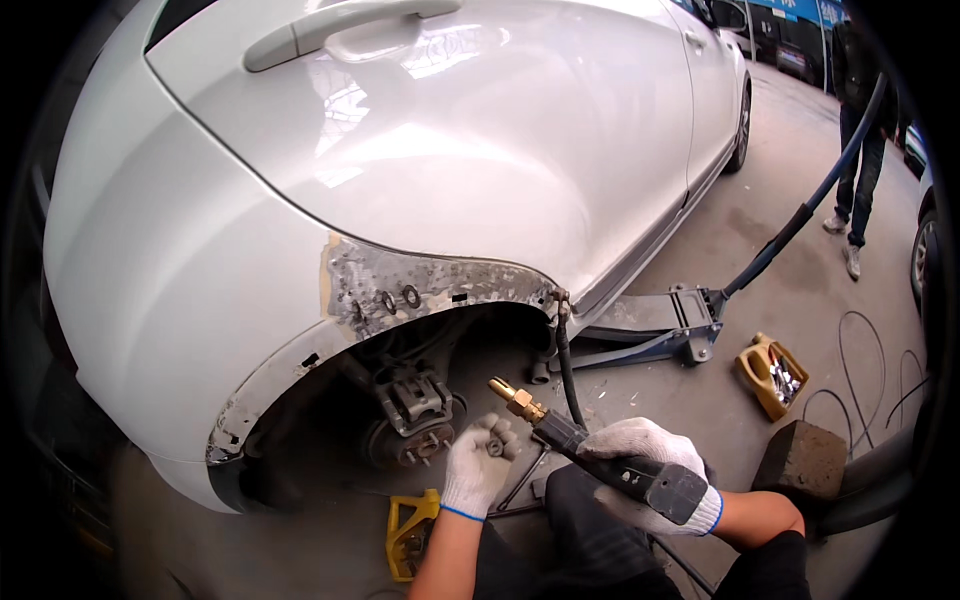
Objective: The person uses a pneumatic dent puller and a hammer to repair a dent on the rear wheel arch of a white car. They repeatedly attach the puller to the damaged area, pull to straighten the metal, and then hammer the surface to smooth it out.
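My right hand [645,455], in a white knit glove, grips a black welding gun [562,430] with a brass tip pointing up and left at the wheel arch. My left hand [477,465], gloved too, is closed with a small metal ring [495,447] at its fingers, just left of the gun. The white car's rear wheel arch [480,278] is bared to patchy grey metal. Several rings stand out from that metal, including one ring [411,296]. At the arch's front end, a clamp [561,298] holds a black cable. The wheel is off, showing the brake caliper [415,398].
A blue floor jack [650,345] reaches under the car, its long handle rising right. Cut yellow containers, one [770,375] with metal bits, another [410,535] by my left forearm, stand on the floor. A brown block [802,460] and thin cables lie right. A person [862,150] stands beyond.
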A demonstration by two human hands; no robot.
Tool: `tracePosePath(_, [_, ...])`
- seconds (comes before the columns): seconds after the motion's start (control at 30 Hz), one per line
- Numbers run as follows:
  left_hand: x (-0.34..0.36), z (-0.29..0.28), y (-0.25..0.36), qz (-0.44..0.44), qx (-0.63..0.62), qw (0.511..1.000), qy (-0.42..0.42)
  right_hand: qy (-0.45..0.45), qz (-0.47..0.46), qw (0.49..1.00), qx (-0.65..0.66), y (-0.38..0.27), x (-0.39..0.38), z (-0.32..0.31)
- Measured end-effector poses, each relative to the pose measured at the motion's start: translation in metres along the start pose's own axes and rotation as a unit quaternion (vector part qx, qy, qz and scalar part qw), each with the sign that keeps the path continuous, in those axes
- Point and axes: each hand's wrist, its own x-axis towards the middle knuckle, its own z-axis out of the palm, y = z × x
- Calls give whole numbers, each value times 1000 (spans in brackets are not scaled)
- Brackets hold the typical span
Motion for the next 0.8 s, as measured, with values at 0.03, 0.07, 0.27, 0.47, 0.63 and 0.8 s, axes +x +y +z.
tracePosePath(0.03, [1, -17, -5, -6, -3, 1000, -4, 1, 1, 1000, 7, 4, -4, -2])
tracePosePath(0.07, [3, -33, -12, -12, -6, 1000, -9, -8, -6, 1000, 7, 9, -8, -5])
tracePosePath(0.27, [3, -82, -49, -21, -51, 995, 80, -48, -19, 998, 38, 26, -20, -4])
tracePosePath(0.47, [-5, -102, -69, 24, 33, 997, 70, -65, -27, 997, 38, 36, -28, -6])
tracePosePath(0.63, [-8, -78, -41, 65, 93, 993, -14, -81, -16, 995, 55, 46, -36, -3])
tracePosePath(0.8, [-8, -60, -32, 98, 62, 992, -45, -80, -16, 996, 44, 37, -31, -2])
